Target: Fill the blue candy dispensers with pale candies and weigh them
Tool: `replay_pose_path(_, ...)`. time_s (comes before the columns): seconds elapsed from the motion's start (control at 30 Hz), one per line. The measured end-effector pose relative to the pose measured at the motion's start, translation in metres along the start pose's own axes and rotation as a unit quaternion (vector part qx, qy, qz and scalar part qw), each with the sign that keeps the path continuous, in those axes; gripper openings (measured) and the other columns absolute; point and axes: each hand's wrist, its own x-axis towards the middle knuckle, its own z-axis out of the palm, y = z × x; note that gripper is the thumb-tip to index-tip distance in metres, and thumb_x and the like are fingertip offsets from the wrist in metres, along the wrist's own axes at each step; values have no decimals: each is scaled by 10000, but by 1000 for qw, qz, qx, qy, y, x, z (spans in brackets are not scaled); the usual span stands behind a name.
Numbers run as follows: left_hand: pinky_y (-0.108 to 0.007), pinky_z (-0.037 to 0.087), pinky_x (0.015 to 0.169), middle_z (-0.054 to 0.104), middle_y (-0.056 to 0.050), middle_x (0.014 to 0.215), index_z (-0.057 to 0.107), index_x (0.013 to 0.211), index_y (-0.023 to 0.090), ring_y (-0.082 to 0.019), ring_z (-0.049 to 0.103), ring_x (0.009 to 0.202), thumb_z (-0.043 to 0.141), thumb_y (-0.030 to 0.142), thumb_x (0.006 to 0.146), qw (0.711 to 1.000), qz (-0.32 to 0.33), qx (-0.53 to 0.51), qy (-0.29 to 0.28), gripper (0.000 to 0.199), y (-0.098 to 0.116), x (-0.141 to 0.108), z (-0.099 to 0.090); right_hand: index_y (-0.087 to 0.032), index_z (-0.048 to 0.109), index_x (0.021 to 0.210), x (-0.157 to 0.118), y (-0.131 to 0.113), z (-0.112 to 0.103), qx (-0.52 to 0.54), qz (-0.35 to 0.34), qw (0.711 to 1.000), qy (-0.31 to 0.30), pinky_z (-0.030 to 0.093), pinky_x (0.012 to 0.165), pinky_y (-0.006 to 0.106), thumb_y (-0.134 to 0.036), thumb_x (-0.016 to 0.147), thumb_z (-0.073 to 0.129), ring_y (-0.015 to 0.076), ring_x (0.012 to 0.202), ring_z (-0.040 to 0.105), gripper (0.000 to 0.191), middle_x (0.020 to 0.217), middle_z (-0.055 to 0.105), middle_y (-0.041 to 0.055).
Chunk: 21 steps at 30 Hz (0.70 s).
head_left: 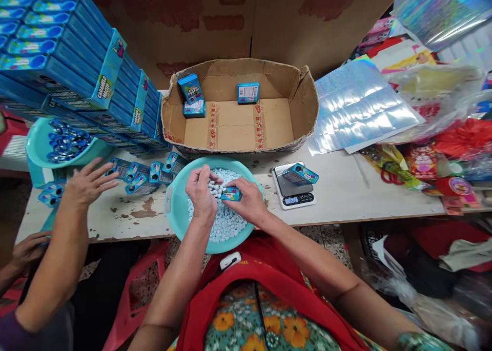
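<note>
Right now, the left hand cups a few white candies in a partly curled grip, its fingers nearly meeting the thumb. The right hand has its grip closed on a small blue box, just beside those candies and above the candy-filled basin. Taking that basin as the clock's centre, the scale sits on the surface at three o'clock, another box resting on it; the open carton lies toward twelve; a co-worker's open hand hovers at nine, near several loose boxes.
</note>
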Motion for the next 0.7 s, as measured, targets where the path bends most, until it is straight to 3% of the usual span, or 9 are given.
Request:
replay_pose_path(0.27, -253, 484, 599, 547, 19, 592, 533, 738, 160, -115, 565, 537, 615, 366, 802, 999, 14, -14, -41, 231, 0, 1, 3, -221, 631, 988, 3, 2, -1, 26, -5, 1000, 16, 451, 870, 351, -229, 686, 731, 214, 969, 606, 318, 982, 663, 28)
replay_pose_path(0.43, -274, 502, 611, 576, 13, 590, 528, 795, 165, -123, 573, 512, 594, 374, 810, 993, -35, -34, -106, 220, 6, 0, 5, -223, 631, 988, 6, 9, 1, 55, -14, 998, 28, 463, 859, 350, -203, 675, 739, 213, 953, 605, 332, 973, 659, 26)
replay_pose_path(0.53, -264, 493, 593, 580, 13, 598, 526, 829, 175, -122, 569, 502, 553, 383, 834, 991, -32, -22, -127, 210, 7, 8, 0, -223, 631, 976, 6, 12, 0, 86, -3, 996, 32, 474, 838, 341, -203, 671, 747, 202, 919, 609, 327, 955, 653, 22)
replay_pose_path(0.63, -294, 501, 625, 570, 16, 620, 528, 851, 192, -134, 568, 535, 484, 402, 866, 995, 17, 61, -75, 215, -11, 28, -15, -227, 629, 981, 2, 9, -11, 121, -2, 992, 43, 477, 843, 329, -231, 680, 761, 186, 921, 607, 329, 957, 644, 17)
replay_pose_path(0.7, -337, 504, 721, 607, -19, 701, 559, 831, 191, -169, 602, 667, 474, 386, 866, 972, 61, 212, -75, 216, -38, 41, -27, -228, 628, 990, -3, 5, -23, 137, -6, 989, 59, 475, 855, 324, -252, 685, 772, 181, 938, 606, 338, 971, 640, 20)
